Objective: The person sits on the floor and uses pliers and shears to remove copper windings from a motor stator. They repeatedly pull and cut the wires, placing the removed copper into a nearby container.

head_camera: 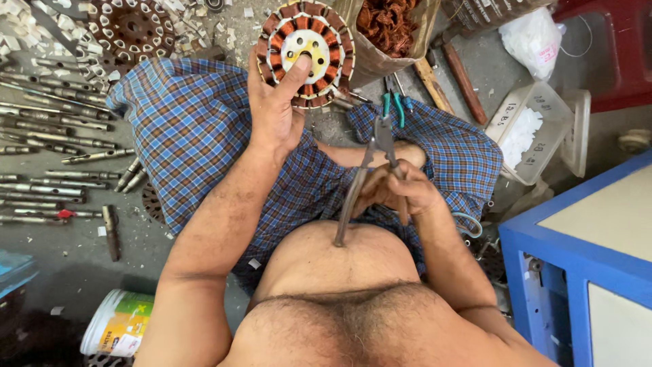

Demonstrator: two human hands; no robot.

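Now, a wound motor stator held up in one hand, pliers in the other.

Left hand grips the round stator by its rim, thumb pressed on the pale hub, face toward the camera, above the checked cloth. Right hand is clenched on the pliers, whose long axis points up toward the stator's lower edge, nose near but apart from it.

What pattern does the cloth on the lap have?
Blue checked cloth with brown lines; head view.
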